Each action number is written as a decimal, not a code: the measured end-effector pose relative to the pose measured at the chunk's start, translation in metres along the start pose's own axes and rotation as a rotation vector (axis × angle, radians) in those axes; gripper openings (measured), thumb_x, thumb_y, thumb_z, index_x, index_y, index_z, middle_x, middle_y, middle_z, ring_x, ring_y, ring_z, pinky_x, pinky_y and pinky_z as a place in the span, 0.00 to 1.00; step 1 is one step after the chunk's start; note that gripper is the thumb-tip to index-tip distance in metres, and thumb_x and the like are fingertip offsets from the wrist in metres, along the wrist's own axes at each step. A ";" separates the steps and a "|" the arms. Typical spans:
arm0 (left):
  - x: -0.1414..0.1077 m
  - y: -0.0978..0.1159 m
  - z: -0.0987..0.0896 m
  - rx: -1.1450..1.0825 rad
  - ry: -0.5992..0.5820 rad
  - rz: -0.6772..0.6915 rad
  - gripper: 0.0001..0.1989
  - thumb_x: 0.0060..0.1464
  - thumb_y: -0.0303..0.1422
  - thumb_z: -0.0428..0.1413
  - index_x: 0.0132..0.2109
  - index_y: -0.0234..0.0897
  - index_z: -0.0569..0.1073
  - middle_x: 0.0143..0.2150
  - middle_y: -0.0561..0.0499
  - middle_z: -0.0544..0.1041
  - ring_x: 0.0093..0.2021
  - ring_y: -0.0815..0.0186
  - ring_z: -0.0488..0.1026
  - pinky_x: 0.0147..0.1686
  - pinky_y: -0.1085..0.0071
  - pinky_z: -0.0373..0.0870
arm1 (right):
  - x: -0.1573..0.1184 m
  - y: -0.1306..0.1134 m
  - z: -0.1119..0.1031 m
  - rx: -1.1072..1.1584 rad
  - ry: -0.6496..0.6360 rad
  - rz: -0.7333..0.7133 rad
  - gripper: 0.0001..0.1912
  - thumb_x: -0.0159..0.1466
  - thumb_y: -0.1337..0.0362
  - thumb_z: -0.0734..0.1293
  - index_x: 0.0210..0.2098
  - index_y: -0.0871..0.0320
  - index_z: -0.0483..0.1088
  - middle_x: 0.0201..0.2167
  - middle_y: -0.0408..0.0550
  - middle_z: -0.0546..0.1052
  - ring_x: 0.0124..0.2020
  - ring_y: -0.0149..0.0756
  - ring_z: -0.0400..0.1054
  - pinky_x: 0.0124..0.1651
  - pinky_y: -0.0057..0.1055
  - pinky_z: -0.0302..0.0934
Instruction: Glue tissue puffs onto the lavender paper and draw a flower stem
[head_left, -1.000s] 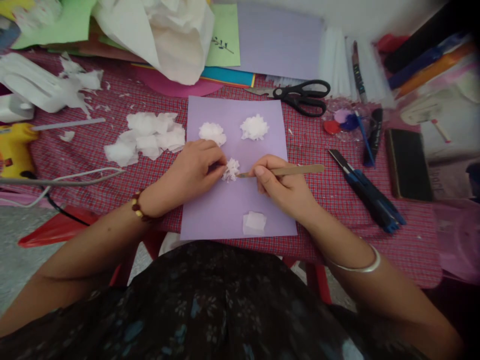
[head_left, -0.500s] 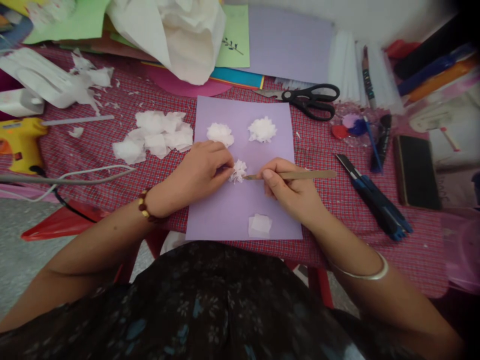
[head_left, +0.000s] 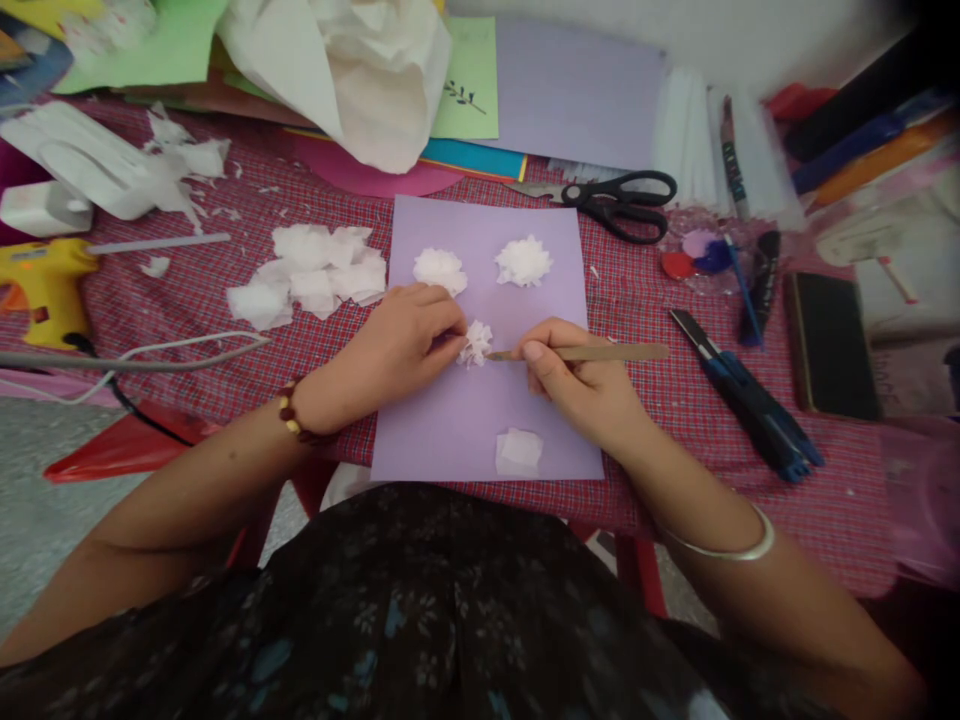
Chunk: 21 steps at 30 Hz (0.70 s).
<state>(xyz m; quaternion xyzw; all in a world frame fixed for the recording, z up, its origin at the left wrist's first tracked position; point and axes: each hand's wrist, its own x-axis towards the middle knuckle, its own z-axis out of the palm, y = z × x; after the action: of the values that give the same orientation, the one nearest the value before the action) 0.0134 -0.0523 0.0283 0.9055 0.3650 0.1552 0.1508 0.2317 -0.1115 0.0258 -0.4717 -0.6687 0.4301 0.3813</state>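
Note:
On a purple sheet of paper (head_left: 435, 420), my left hand (head_left: 409, 335) is closed at the left edge of a small ruffled white tissue paper flower (head_left: 476, 343), its thumb and fingertips against it. My right hand (head_left: 581, 375) grips a thin, flat, tan stick (head_left: 619, 352) like a pen. The stick's pointed tip meets the flower's right side or lies just beside it. Two fuller white tissue flowers, a left one (head_left: 439, 270) and a right one (head_left: 524, 261), rest higher on the sheet. Near its bottom edge lies a flat tissue square (head_left: 519, 452).
Loose tissue squares (head_left: 315, 270) lie left of the sheet, near a yellow glue gun (head_left: 49, 285) and cables. Black scissors (head_left: 622, 205) lie behind it. A blue utility knife (head_left: 750, 395) with its blade out lies right, near a dark box-like object (head_left: 834, 345).
Both hands, the stick and the small flower hold almost the same positions. Only a slight shift of the whole view shows.

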 end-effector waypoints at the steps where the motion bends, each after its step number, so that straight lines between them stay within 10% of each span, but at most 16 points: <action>1: 0.000 0.000 0.000 0.001 -0.002 0.002 0.06 0.58 0.29 0.51 0.35 0.35 0.72 0.35 0.48 0.73 0.38 0.63 0.69 0.39 0.66 0.64 | 0.000 -0.001 0.000 -0.007 -0.002 0.002 0.12 0.69 0.58 0.61 0.31 0.54 0.66 0.21 0.39 0.65 0.22 0.30 0.59 0.26 0.31 0.54; 21: 0.000 -0.001 0.001 -0.001 -0.004 0.031 0.06 0.59 0.29 0.51 0.36 0.35 0.72 0.35 0.47 0.73 0.39 0.62 0.69 0.41 0.66 0.65 | -0.003 -0.002 0.000 -0.159 -0.010 -0.036 0.09 0.69 0.60 0.61 0.34 0.56 0.69 0.22 0.39 0.68 0.24 0.29 0.62 0.30 0.30 0.56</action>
<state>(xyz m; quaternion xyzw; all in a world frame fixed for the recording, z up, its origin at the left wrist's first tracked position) 0.0128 -0.0516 0.0269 0.9112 0.3507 0.1559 0.1495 0.2317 -0.1143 0.0270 -0.4863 -0.7109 0.3712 0.3468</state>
